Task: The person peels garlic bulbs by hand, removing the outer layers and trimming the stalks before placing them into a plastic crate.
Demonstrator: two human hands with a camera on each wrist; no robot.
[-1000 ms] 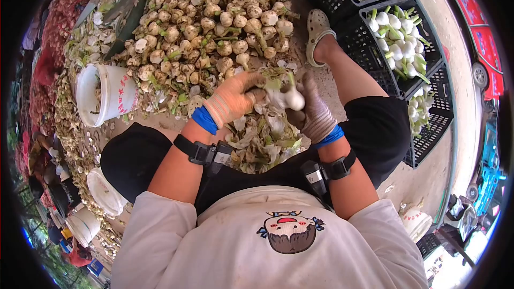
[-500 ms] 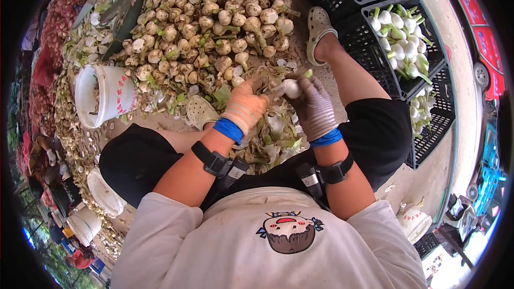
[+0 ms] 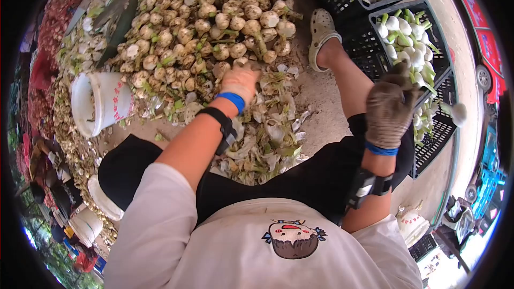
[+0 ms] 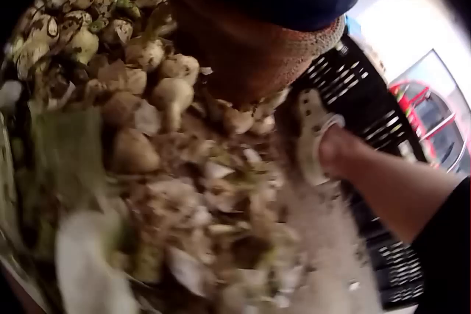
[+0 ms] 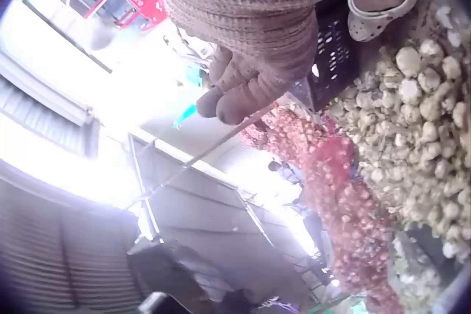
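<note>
At the near edge of a heap of soil-stained garlic bulbs (image 3: 214,27), my gloved left hand (image 3: 239,84) reaches down among the bulbs. Its fingers are mostly hidden, and I cannot tell whether they hold one. In the left wrist view the wrist covers them. My right hand (image 3: 391,108), in a grey-brown glove, hovers beside the black crates with its fingers loosely bent and nothing between them. A white, peeled garlic bulb (image 3: 459,114), blurred, shows past the outer edge of a crate. Cleaned white bulbs with short green stems (image 3: 409,37) fill the middle crate (image 3: 377,45).
Loose skins and leaves (image 3: 267,139) lie between the legs. A white bucket (image 3: 101,104) stands at left, near the heap. Another black crate (image 3: 436,139) sits by the right knee. A foot in a beige clog (image 3: 324,35) rests between heap and crates.
Both hands were together over the skins, the right one holding a white garlic bulb. The right hand has swung right to the crates and let it go; the left has moved forward to the heap.
</note>
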